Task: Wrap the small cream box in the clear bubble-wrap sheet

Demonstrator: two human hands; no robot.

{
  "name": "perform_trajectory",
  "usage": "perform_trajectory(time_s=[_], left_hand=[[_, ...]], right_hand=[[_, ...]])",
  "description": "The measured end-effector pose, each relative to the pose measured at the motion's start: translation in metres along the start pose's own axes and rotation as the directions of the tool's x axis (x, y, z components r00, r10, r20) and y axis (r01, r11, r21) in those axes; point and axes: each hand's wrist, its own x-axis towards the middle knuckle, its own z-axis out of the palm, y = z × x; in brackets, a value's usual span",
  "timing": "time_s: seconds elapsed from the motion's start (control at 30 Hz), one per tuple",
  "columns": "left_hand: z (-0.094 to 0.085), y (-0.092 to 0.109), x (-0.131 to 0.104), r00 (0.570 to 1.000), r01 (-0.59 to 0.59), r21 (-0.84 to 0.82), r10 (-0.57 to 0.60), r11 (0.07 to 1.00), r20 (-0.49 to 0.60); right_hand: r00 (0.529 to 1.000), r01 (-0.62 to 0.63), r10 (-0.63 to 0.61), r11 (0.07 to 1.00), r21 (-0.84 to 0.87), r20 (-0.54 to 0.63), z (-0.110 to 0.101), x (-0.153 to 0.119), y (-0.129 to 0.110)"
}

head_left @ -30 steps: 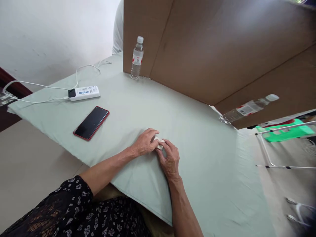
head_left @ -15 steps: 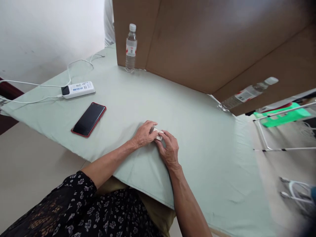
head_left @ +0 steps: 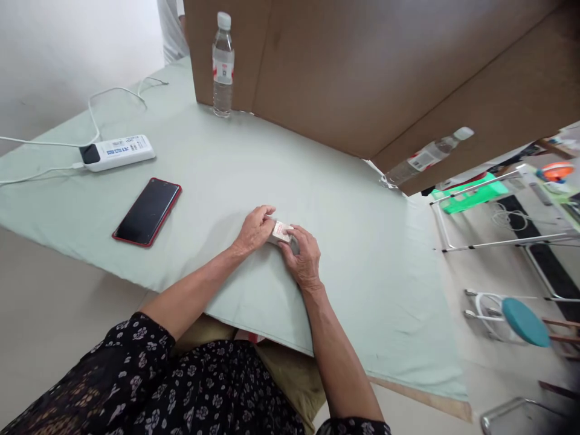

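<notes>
A small whitish box with reddish print point(head_left: 281, 231) is held between my two hands, low over the pale green cloth near the table's front edge. The fingers of my left hand point(head_left: 256, 231) are closed on its left end. From the right, my right hand point(head_left: 302, 254) grips it with thumb and fingers. Part of the box is hidden by my fingers.
A phone with a red case point(head_left: 147, 211) and a white power bank with cables point(head_left: 118, 152) lie left on the cloth point(head_left: 362, 278). Two water bottles point(head_left: 223, 66) point(head_left: 428, 158) stand by a cardboard panel point(head_left: 326, 78). A teal stool point(head_left: 525, 321) is at right.
The view has shifted, so things appear further left and higher. More of the box's printed face shows between my hands, which still hold it.
</notes>
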Motion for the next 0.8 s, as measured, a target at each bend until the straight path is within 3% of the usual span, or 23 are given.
perform_trajectory(time_s=[0.33,0.8], left_hand=[[-0.0010,-0.0007,0.0012,0.999,-0.028,0.010,0.028,1.000,-0.015],[-0.0025,0.0020,0.0028,1.000,0.025,-0.081,-0.026,0.996,-0.008]], right_hand=[[1.000,-0.021,0.021,0.999,0.044,0.009,0.0042,-0.0026,0.0027],[0.999,-0.047,0.046,0.998,0.033,0.018,0.0041,-0.0019,0.0029]])
